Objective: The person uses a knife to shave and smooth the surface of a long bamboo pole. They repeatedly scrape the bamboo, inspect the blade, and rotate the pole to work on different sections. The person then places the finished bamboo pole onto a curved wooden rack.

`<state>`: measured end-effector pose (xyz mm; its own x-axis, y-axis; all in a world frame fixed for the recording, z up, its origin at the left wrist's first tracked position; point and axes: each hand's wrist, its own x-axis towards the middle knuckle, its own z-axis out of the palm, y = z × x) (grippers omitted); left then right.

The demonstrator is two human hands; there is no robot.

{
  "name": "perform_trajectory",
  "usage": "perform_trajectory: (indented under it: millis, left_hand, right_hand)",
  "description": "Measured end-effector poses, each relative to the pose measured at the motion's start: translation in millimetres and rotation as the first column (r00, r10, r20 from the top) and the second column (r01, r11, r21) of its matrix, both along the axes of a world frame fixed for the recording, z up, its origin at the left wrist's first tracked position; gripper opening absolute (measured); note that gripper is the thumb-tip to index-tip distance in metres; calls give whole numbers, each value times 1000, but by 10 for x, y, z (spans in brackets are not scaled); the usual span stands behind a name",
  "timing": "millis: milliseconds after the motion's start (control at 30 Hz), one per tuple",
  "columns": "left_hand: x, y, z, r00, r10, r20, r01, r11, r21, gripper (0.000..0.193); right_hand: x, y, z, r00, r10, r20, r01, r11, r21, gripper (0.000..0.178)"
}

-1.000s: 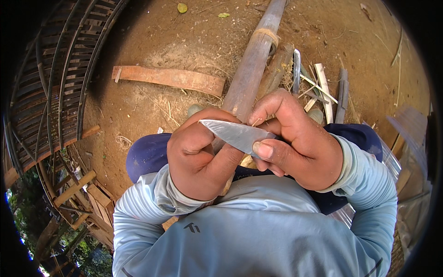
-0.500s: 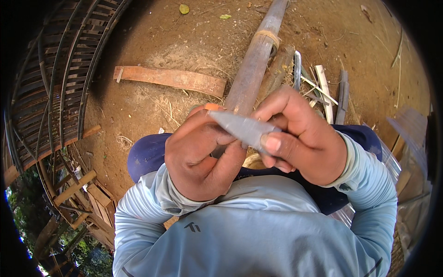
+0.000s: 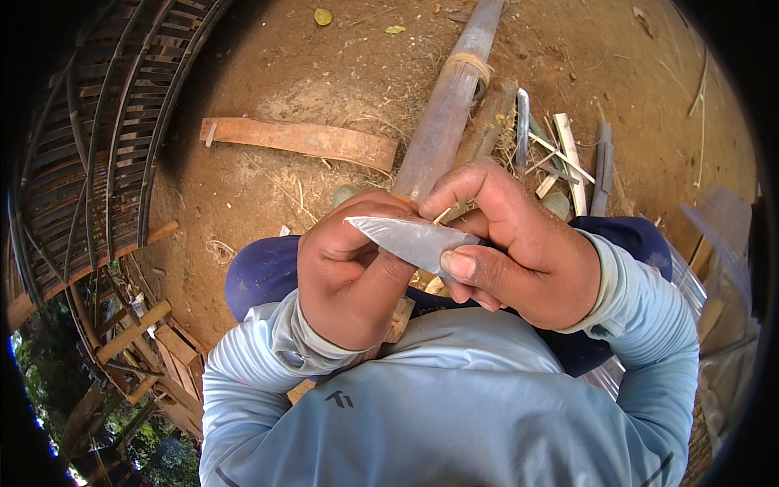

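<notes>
My right hand (image 3: 527, 256) is closed around a knife (image 3: 406, 239), its thumb pressed on the blade near the handle. The short grey blade points left, and its tip lies over the fingers of my left hand (image 3: 349, 272). That hand is closed too, close against the blade; what its fingers hold is hidden. A bit of orange shows at its far side. Between the hands, by my right forefinger, a thin pale sliver (image 3: 441, 216) sticks up. Just beyond my hands, a long wooden pole (image 3: 442, 134) with a band tied round it runs away from me.
A flat reddish-brown board (image 3: 300, 140) lies on the dirt ground at the left. Right of the pole are a curved metal blade (image 3: 522, 126), pale wood strips (image 3: 570, 162) and a dark piece (image 3: 602, 169). A slatted frame (image 3: 122, 122) stands far left, clear plastic sheeting (image 3: 722, 227) at the right.
The knife blade has shifted slightly left and turned its flat side up. My right forefinger has moved left toward my left hand, and the thin sliver now shows between them.
</notes>
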<state>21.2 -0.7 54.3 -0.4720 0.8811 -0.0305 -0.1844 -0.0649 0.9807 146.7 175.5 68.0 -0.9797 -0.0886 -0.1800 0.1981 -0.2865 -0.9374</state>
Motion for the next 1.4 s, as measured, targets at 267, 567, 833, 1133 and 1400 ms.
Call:
perform_trajectory:
  millis: [267, 567, 833, 1133, 1400]
  left_hand:
    - [-26, -6, 41, 981, -4, 193, 11, 999, -33, 11]
    - [-48, -16, 100, 972, 58, 228, -42, 996, -74, 7]
    - [-36, -56, 135, 926, 178, 333, -146, 982, -120, 8]
    - [-79, -114, 98, 902, 15, 432, -31, 999, 31, 16]
    - [-133, -122, 101, 952, -16, 306, -1, 998, 56, 15]
  right_hand:
    - [-30, -23, -10, 999, -31, -23, 29, 994, -105, 24]
    - [-86, -25, 24, 992, -125, 32, 128, 985, -120, 25]
    - [-148, -45, 112, 989, -144, 42, 141, 988, 60, 35]
    - [-228, -184, 68, 996, -45, -71, 45, 999, -2, 27]
    - [-254, -137, 118, 999, 29, 23, -27, 996, -84, 24]
